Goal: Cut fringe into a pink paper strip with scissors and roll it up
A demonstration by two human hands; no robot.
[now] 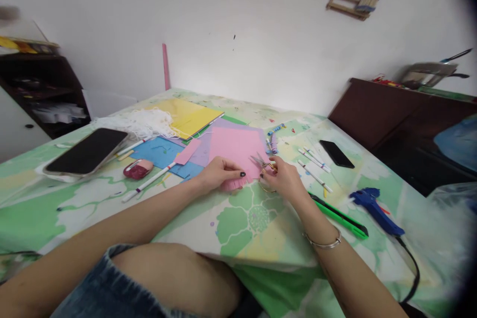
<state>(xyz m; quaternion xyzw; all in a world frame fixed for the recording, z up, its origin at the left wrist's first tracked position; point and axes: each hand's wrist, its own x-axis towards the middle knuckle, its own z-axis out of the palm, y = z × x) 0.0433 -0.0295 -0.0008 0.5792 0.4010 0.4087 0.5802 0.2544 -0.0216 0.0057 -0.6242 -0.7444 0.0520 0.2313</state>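
My left hand pinches a small pink strip whose lower edge is cut into a fringe. My right hand holds scissors with gold-coloured handles; their blades point up and left, over a pink sheet. The pink sheet lies on a lilac sheet, just beyond both hands. A smaller pink piece rests to the left, beside a white stick with a coloured band.
Left are a large phone, a dark red case, white yarn, blue sheets and a yellow sheet. Right are a green cutter, a blue glue gun with a cord and a black phone.
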